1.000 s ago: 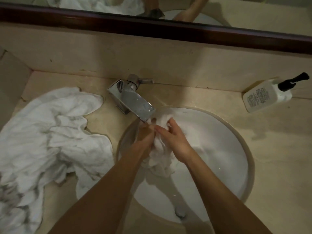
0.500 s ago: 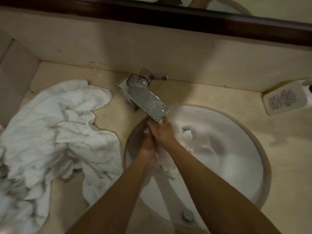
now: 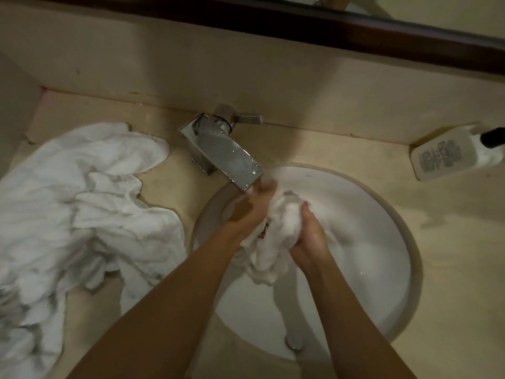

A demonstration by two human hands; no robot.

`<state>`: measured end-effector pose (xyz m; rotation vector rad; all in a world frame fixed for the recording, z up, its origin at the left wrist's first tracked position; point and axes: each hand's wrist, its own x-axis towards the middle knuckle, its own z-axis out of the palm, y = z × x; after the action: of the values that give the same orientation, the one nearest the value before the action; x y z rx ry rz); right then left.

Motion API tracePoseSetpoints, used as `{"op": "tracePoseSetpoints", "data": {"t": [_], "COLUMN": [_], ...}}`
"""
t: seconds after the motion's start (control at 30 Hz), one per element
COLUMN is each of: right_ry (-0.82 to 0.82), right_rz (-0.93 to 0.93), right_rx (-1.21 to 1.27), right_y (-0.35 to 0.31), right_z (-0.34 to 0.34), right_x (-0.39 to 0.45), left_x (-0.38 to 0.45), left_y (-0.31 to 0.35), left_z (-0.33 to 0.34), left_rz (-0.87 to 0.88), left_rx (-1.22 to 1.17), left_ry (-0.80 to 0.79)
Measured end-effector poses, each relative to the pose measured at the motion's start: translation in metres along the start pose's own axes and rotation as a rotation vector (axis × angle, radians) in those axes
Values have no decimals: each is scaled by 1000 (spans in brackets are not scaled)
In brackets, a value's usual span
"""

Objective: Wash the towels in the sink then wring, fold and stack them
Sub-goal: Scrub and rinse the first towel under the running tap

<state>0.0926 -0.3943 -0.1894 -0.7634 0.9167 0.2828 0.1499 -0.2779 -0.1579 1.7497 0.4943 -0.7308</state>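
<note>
While both hands, left hand [image 3: 252, 212] and right hand [image 3: 307, 236], squeeze one towel [image 3: 276, 242] under the tap [image 3: 226, 157], a pile [image 3: 82, 209] waits unwashed beside the left hand.

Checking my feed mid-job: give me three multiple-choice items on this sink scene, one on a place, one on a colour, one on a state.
1. Where does the loose towel pile lie?
A. counter left of the sink
B. in the basin
C. on the faucet

2. What colour is the soap bottle pump?
A. white
B. black
C. red

3. How is the towel in the sink held?
A. right hand only
B. lying unheld
C. both hands

Answers: 1 A, it sprawls on the counter; 2 B, dark pump on white body; 3 C, left hand and right hand grip it under the faucet.
</note>
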Motion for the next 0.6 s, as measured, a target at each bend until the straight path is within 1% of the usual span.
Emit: {"op": "tracePoseSetpoints", "data": {"t": [0.03,0.07,0.1,0.13,0.17,0.2,0.27,0.3,0.33,0.37,0.4,0.43,0.47,0.53,0.6], "right_ry": [-17,-38,-58,-58,-65,-74,-103,-67,-2,57,94,108,97,31,-27], "right_rz": [-5,-20,-55,-113,-182,-266,-395,-428,-438,-415,-377,-351,-349,-413,-421], "right_rx": [-72,-145,-228,-339,-458,-581,-766,-814,-846,-831,-756,-700,-710,-872,-921], "right_y": [4,9,13,15,17,18,23,26,27,25,25,24,25,33,37], "right_z": [9,19,26,35,43,52,67,72,76,80,83,86,89,98,100], "right_x": [-4,-6,-7,-10,-11,-13,-15,-10,-6,-1,7,11,15,10,7], "left_x": [2,2,-2,-1,-2,-3,-6,-9,-12,-15,-18,-19,-17,-9,-6], "left_y": [-2,-6,-7,-11,-15,-19,-25,-25,-28,-32,-33,-34,-33,-34,-38], "left_z": [0,1,-2,-4,-10,-16,-24,-25,-20,-13,-8,-4,-4,-14,-20], "left_rz": [-49,-42,-10,-1,42,57,22,23,45,73,93,92,75,31,-33], "left_rx": [-83,-32,35,64,35,-51,-203,-264,-273,-256,-260,-269,-277,-349,-532], "left_ry": [-13,-11,25,118,169,175,132,120,130,158,212,268,319,370,301]}}
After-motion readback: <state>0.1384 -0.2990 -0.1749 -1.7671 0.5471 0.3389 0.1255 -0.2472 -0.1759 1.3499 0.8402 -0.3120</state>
